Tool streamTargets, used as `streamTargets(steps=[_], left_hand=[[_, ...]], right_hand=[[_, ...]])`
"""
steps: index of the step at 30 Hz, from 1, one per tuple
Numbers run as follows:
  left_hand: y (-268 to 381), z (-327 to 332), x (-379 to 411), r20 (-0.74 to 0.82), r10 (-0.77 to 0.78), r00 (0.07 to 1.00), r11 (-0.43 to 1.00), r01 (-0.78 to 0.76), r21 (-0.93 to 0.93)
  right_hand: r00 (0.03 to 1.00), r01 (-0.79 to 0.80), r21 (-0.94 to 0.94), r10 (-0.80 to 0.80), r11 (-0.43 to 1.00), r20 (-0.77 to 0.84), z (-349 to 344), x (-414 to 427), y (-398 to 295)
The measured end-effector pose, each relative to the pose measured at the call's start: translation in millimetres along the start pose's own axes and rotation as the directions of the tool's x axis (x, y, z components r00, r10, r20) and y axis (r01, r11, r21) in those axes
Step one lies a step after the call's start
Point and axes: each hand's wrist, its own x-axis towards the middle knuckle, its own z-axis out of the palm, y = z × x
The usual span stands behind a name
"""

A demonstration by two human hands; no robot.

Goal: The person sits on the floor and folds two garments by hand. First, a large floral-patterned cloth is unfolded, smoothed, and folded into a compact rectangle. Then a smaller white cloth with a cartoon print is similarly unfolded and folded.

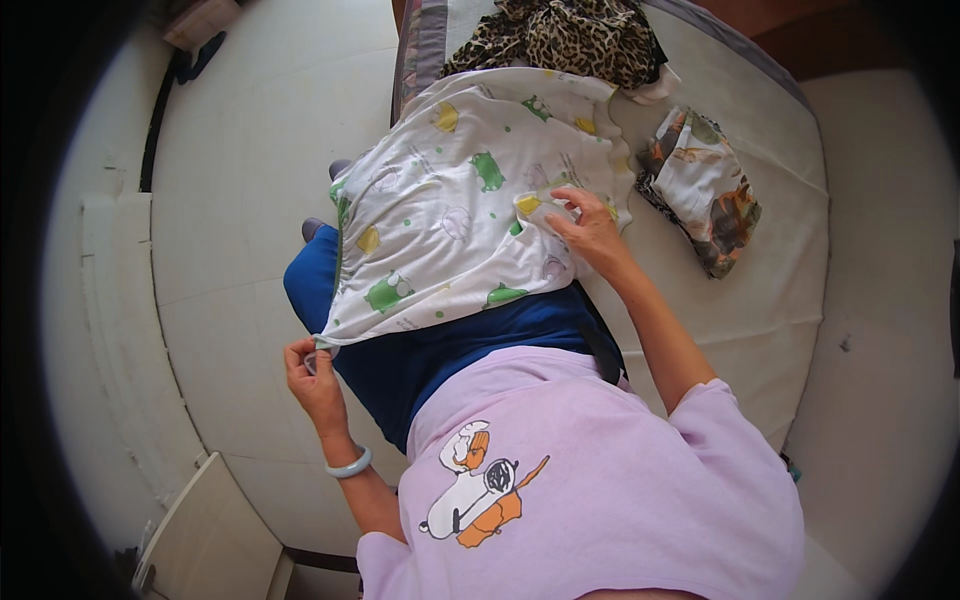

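Observation:
A thin white cloth (420, 255) printed with green, yellow and pale animal figures lies spread over my lap and the bed edge. At its near left corner, my left hand (313, 386) pinches the green-trimmed edge between thumb and fingers. A small loop of pale strap shows between those fingers. My right hand (589, 229) rests over the right part of the cloth, beside a raised fold. Its thumb and index finger are apart, with cloth showing between them. Blue trousers (465, 345) cover my legs beneath the cloth.
I sit on the edge of a bed with a pale cover (772, 225). A leopard-print garment (585, 37) lies bunched at the far end. To the right is a folded floral cloth (709, 187). A pale tiled floor (232, 225) and a wooden panel (214, 525) are on the left.

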Motion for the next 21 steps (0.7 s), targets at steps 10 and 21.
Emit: streamTargets(steps=[10, 21], left_hand=[[21, 0, -6, -0.054, 0.06, 0.997, 0.996, -0.056, 0.076], [21, 1, -1, 0.022, 0.099, 0.995, 0.992, -0.1, 0.077]], right_hand=[[0.907, -0.414, 0.506, 0.294, 0.757, 0.302, -70, 1, -43], [0.591, -0.798, 0.325, 0.557, 0.507, 0.584, -133, -140, -2]])
